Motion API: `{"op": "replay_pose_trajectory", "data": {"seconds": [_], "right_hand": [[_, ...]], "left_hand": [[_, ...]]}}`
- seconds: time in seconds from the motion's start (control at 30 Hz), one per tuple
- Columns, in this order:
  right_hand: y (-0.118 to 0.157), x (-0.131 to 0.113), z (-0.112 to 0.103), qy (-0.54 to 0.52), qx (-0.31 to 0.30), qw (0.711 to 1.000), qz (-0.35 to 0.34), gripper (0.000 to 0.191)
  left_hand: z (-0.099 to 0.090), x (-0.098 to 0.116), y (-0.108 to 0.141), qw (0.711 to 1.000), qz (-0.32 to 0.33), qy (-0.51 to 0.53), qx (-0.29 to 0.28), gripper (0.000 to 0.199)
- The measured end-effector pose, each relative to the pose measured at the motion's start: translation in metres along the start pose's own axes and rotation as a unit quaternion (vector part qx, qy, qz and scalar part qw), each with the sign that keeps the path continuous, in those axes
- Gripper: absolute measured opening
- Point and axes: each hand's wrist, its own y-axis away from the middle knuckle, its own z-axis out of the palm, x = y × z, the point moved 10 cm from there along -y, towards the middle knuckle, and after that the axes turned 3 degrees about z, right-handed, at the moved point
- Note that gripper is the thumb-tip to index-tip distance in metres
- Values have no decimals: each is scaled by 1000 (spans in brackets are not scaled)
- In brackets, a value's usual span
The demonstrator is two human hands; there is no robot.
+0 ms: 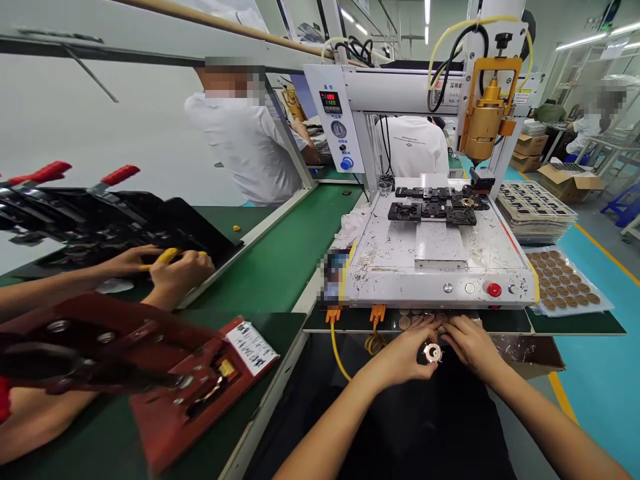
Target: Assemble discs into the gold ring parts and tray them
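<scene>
In front of the machine's front edge, my left hand [411,348] is closed on a small round copper-coloured metal part [433,353] with a hole in it. Right beside it, my right hand [469,341] has its fingers curled inward at the table edge; whatever is between its fingertips is hidden. Round brown discs [406,321] in clear plastic lie just beyond my left hand, partly covered by it. Above both hands stands a white dispensing machine [385,280] with black fixtures [434,210] on its bed.
A sheet of round brown discs [567,280] lies to the right, before stacked trays [537,207]. An open cardboard box [530,353] is below the right table edge. At left, a red press [200,400] and a co-worker's hands [175,270] occupy the neighbouring bench. Orange-plugged cables [333,333] hang down.
</scene>
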Motion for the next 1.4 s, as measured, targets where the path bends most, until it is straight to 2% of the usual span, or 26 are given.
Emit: {"op": "replay_pose_trajectory", "data": {"seconds": [0.2,0.3,0.37,0.53,0.67,0.73,0.8,0.87,0.97,1.03,1.23,1.4], "right_hand": [[31,-2,12,-61,43,997,-26,30],[49,-7,2,-104,66,992,-5,23],[56,-8,-13,-131,91,987,34,18],[57,11,-48,-200,141,951,190,16],[47,19,-55,-281,131,908,281,34],[41,17,-50,-353,115,872,319,44],[34,10,-43,-425,95,830,348,48],[26,0,-36,-468,68,802,365,48],[17,-14,-28,-489,17,791,367,45],[15,-19,-26,-496,3,790,359,44],[21,-28,-23,-517,-36,782,346,35],[27,-39,-18,-547,-77,752,360,39]], "left_hand": [[-4,8,0,999,-4,-5,-36,36],[-5,5,-2,999,-10,-2,-38,37],[-6,1,-6,1000,-13,-5,-23,37],[-12,2,-19,997,4,-41,65,30],[-14,18,-9,992,11,-32,121,31],[-15,23,3,988,-9,39,152,34],[-12,21,18,966,-51,184,173,35],[-6,17,32,911,-98,353,190,40],[0,16,51,821,-153,505,220,53],[-1,18,61,790,-174,539,237,58],[1,26,75,749,-181,583,258,47],[7,31,78,750,-145,587,268,49]]}}
